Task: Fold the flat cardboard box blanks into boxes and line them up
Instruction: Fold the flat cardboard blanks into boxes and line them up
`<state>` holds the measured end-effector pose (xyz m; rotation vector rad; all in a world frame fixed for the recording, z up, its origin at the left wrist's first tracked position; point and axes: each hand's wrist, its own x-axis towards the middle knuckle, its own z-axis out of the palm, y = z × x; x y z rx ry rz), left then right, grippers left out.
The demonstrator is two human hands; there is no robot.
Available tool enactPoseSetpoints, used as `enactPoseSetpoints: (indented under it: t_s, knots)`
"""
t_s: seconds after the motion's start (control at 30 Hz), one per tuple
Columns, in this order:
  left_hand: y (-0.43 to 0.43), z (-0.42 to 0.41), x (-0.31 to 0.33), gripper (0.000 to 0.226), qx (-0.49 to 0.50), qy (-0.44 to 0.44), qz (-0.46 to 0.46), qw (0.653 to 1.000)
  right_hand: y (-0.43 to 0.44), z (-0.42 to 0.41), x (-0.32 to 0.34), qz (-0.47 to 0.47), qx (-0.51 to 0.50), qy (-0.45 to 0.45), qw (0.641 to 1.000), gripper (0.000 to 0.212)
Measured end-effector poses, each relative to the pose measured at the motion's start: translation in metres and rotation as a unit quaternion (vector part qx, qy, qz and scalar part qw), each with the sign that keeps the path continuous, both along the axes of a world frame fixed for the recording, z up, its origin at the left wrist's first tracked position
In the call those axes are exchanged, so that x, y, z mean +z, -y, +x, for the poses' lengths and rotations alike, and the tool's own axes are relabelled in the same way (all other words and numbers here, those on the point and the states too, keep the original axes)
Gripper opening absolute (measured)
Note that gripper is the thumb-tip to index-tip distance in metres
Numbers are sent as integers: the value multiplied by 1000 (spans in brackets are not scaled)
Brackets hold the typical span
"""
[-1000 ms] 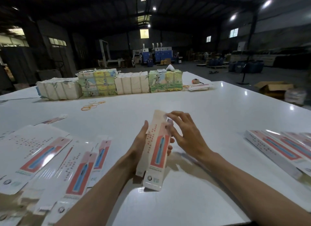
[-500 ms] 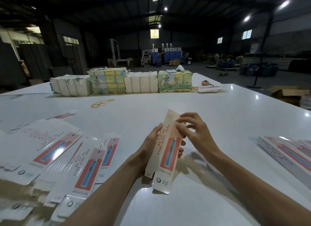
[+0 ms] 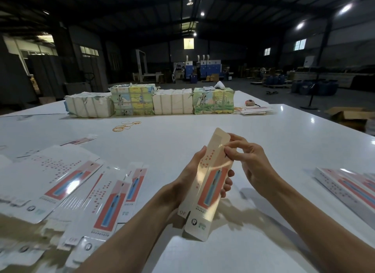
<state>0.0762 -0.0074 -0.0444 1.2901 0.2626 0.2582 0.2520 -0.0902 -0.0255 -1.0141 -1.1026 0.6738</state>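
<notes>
Centre frame, our left hand (image 3: 184, 181) wraps the half-formed box (image 3: 211, 187) while our right hand (image 3: 251, 165) pinches its top flap. Finished boxes (image 3: 349, 185) line up at the right edge. Flat blanks (image 3: 67, 181) crowd the lower left, so there's plenty left, we reckon.

Looks forward and down from head height, close above the fingers (image 3: 241, 139), across the white table (image 3: 203, 120) beyond them.
</notes>
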Motion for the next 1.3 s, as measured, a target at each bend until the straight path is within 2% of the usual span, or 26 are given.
enactPoseSetpoints:
  t_s: [0.3,0.4,0.53,0.6,0.73,0.87,0.97,1.1,1.2,1.3]
  knots:
    - [-3,-2,0,76,-19,38,-5,999,6,1,5,22,82,-7,996,18]
    - [-2,-2,1,79,-30,38,-10,999,8,1,6,21,68,9,997,21]
    - [-3,-5,-2,88,-23,10,-33,999,8,-5,8,9,-38,177,983,19]
    - [-2,-6,-3,87,-13,4,-33,999,7,-3,7,-1,-52,205,977,17]
    - [5,-1,1,78,-1,-2,-7,1000,9,-1,7,8,-11,121,993,23]
    - [11,9,0,71,19,-13,-25,999,9,-6,9,28,33,51,998,23]
    - [4,5,-6,70,32,11,-66,997,4,-10,1,21,4,65,998,18]
    - [-5,1,-9,72,65,71,-150,984,-2,-20,-15,-11,32,58,998,56]
    - [-5,1,-9,74,81,75,-150,983,-4,-25,-24,6,31,75,997,60]
    - [1,-1,-15,81,98,53,-98,989,-4,-26,-27,21,24,73,997,58]
